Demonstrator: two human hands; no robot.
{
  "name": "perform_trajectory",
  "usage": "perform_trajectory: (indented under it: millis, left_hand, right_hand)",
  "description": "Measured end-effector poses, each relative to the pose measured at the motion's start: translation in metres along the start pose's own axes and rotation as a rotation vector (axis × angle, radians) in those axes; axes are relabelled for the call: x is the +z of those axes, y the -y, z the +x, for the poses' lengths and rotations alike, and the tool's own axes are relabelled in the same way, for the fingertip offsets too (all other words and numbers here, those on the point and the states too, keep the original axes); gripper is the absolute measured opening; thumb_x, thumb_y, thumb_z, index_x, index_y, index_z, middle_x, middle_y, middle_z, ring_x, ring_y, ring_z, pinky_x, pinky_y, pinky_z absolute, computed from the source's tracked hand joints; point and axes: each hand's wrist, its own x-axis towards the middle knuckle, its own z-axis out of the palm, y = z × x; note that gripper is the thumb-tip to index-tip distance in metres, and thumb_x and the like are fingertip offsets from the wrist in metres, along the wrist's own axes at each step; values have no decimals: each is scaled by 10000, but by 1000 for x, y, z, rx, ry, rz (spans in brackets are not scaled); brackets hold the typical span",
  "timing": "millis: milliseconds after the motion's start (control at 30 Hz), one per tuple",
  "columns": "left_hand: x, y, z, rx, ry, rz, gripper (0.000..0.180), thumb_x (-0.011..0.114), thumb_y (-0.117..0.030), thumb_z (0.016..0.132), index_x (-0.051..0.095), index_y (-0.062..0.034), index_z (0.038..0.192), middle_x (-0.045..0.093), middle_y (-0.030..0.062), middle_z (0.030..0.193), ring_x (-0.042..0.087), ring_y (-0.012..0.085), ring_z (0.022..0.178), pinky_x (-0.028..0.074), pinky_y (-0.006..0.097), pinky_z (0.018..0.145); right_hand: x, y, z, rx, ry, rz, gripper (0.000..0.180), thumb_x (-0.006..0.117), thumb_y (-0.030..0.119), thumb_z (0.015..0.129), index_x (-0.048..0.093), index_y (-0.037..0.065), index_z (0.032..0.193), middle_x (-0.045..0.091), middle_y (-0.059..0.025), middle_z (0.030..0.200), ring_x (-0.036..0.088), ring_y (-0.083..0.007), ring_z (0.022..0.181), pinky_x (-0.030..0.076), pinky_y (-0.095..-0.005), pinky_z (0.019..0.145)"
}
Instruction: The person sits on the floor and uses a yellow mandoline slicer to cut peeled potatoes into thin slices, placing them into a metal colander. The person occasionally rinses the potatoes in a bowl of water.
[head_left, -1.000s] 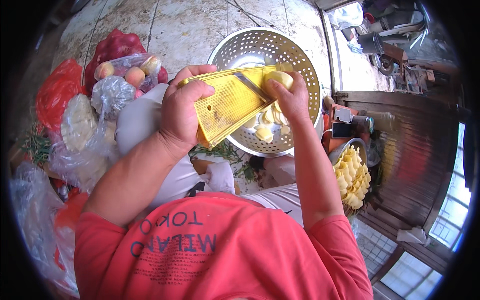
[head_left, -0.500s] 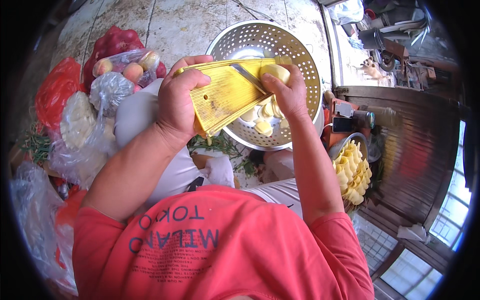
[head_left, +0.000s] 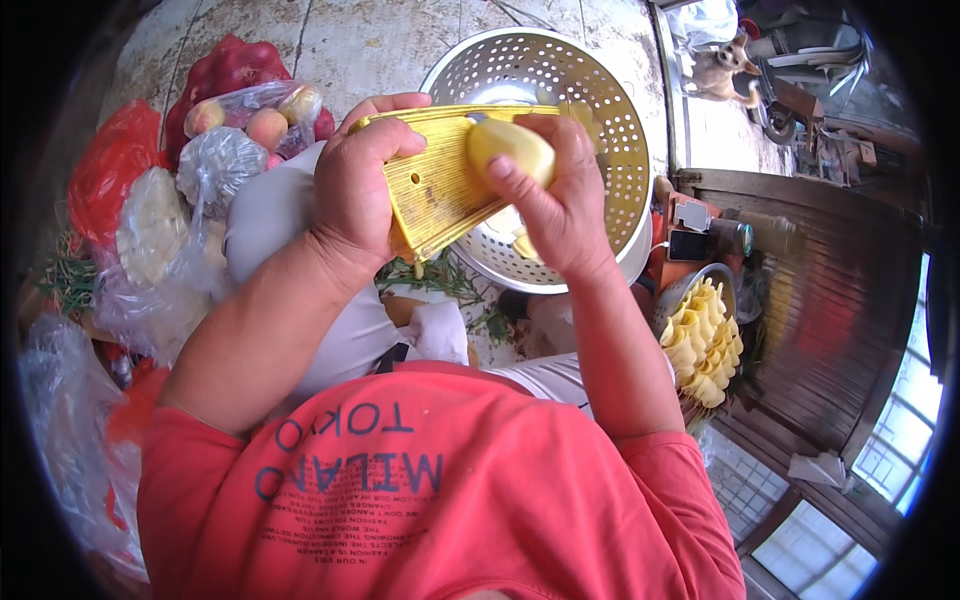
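My left hand (head_left: pixel 350 190) grips the near end of a yellow mandoline slicer (head_left: pixel 430 180), thumb on top. The slicer slants over a perforated metal colander (head_left: pixel 612 95). Closed around a peeled potato (head_left: pixel 512 150), my right hand (head_left: pixel 568 205) presses it against the slicer's face. The potato covers most of the blade. Pale potato slices (head_left: pixel 524 245) lie in the colander, partly hidden by my right hand and the slicer.
At left sit a red net bag of round produce (head_left: pixel 225 85), a clear bag of peaches (head_left: pixel 266 128) and a red plastic bag (head_left: pixel 115 170). A bowl of wavy yellow pieces (head_left: pixel 705 340) stands at right, near a phone (head_left: pixel 688 244). A cat (head_left: pixel 720 75) is beyond the doorway.
My right hand has drawn the potato along the slicer toward my left hand, from beyond the blade to over it. The cat has moved farther up in view and faces this way.
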Motion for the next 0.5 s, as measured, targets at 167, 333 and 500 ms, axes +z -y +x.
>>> perform_trajectory:
  millis: [167, 333, 500]
  left_hand:
    - [2, 1, -1, -13, 29, 1, 357, 552, -75, 815, 615, 18, 1154, 652, 136, 1045, 636, 207, 943, 527, 316, 898]
    - [3, 0, 5, 10, 50, -14, 355, 556, -66, 810, 618, 21, 1149, 654, 131, 1037, 637, 200, 932, 529, 314, 886]
    - [-4, 3, 1, 3, 42, 2, 357, 560, -73, 809, 622, 19, 1149, 658, 126, 1029, 638, 197, 926, 530, 313, 884]
  right_hand:
    - [-1, -55, 5, 170, -117, -105, 555, 735, 444, 889, 615, -36, 1141, 614, -222, 1069, 608, -360, 997, 500, -445, 890]
    - [-5, -79, 14, 187, -144, -47, 531, 739, 427, 891, 625, -32, 1132, 640, -211, 1044, 622, -347, 999, 506, -427, 889]
    - [7, 0, -9, -84, -57, -61, 589, 744, 454, 886, 591, -18, 1203, 599, -180, 1032, 607, -316, 944, 509, -433, 848]
